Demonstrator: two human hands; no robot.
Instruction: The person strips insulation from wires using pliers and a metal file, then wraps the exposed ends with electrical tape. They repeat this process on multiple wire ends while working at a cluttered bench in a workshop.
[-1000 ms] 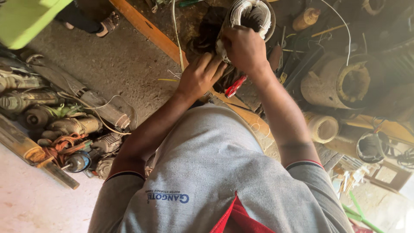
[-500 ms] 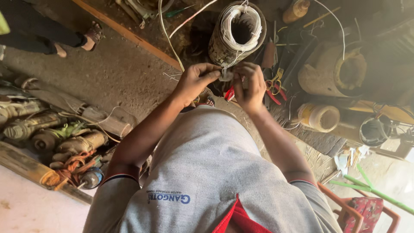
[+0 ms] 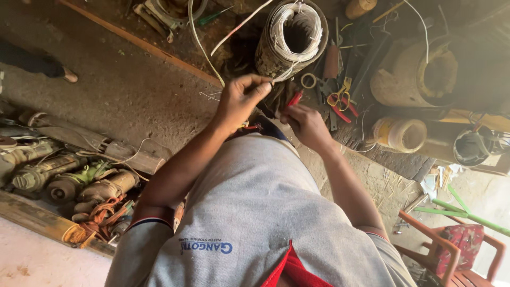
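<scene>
Ahead of us: left hand (image 3: 241,101) pinches white wire (image 3: 281,74) running up to stator (image 3: 291,37); right hand (image 3: 303,122), nearer us, grips red pliers (image 3: 294,99).

A single head-worn camera looked steeply down over the person's own chest and grey shirt (image 3: 255,212) — close to both raised hands, with the ground spread beyond them. The floor clutter ran to every edge; no second view shared the scene.
</scene>
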